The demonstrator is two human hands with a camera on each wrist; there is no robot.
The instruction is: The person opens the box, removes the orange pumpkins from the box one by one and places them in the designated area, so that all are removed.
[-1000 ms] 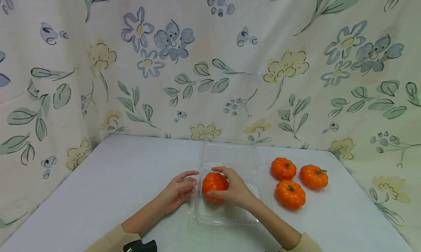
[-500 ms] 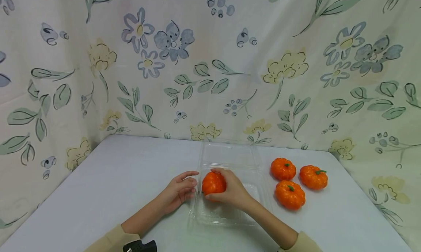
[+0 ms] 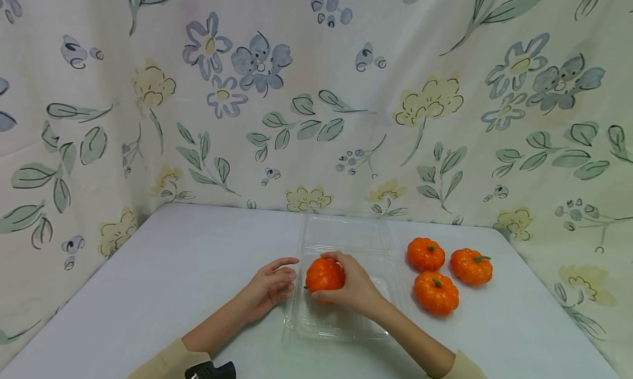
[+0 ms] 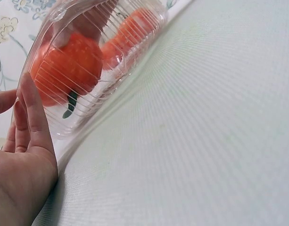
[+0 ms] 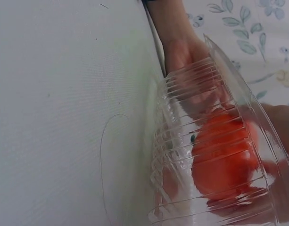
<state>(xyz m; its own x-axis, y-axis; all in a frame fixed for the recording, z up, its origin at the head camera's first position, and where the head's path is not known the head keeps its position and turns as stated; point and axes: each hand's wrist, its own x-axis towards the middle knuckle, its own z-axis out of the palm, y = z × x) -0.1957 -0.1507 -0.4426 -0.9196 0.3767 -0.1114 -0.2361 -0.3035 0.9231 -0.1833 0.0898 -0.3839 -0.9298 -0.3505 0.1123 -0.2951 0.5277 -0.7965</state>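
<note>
My right hand [image 3: 353,288] grips a small orange pumpkin [image 3: 323,279] inside a clear plastic clamshell box [image 3: 341,327], near its left wall. The pumpkin lies on its side with its green stem [image 4: 70,104] toward that wall. Outside the box, my left hand [image 3: 269,288] is beside the left wall with its fingers relaxed and holds nothing. In the left wrist view its fingertips are at the ribbed plastic; whether they press on it I cannot tell. Through the box wall in the right wrist view, the pumpkin [image 5: 224,155] shows between the right hand's fingers.
Right of the box, three more orange pumpkins stand on the white table: one at the back [image 3: 426,254], one in front [image 3: 436,293] and one farther right [image 3: 472,266]. The box's lid [image 3: 345,232] lies folded back behind it. A flowered curtain [image 3: 316,93] hangs behind the table.
My right hand and the pumpkin shifted slightly left, then slightly back right inside the box. The left hand, the box and the other pumpkins have stayed in place.
</note>
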